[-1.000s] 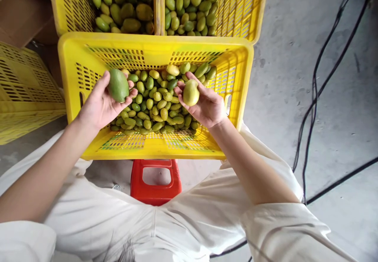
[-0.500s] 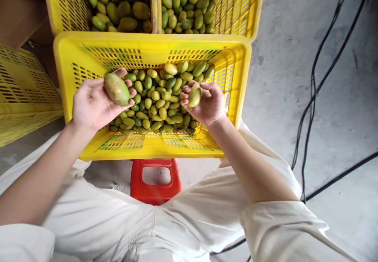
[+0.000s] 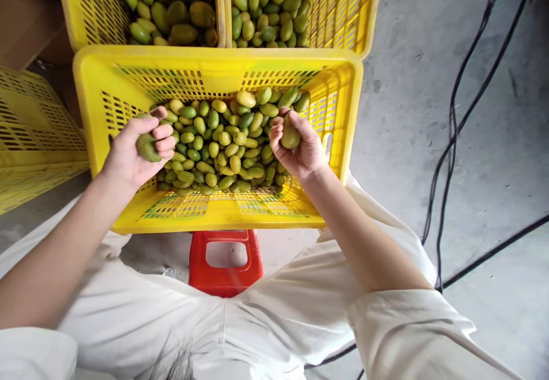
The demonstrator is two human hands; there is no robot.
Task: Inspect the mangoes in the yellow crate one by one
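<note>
My left hand [image 3: 135, 151] is closed around a green mango [image 3: 147, 147] over the left side of the near yellow crate [image 3: 214, 60]. My right hand [image 3: 300, 148] is closed around a smaller yellow-green mango [image 3: 290, 138] over the crate's right side. Between and below the hands lies a pile of small green and yellow mangoes [image 3: 223, 143] in the crate. Both palms face inward, with fingers curled over the fruit.
Two more yellow crates of mangoes, one at the back left [image 3: 90, 8] and one at the back right [image 3: 343, 8], stand behind the near one. An empty yellow crate [image 3: 34, 140] lies at the left. A red stool [image 3: 223, 263] sits below. Black cables [image 3: 454, 117] run over the concrete floor at the right.
Both hands turned over and curled shut on their mangoes, which earlier lay shown on open palms. The left hand dropped a little; the right shifted slightly right.
</note>
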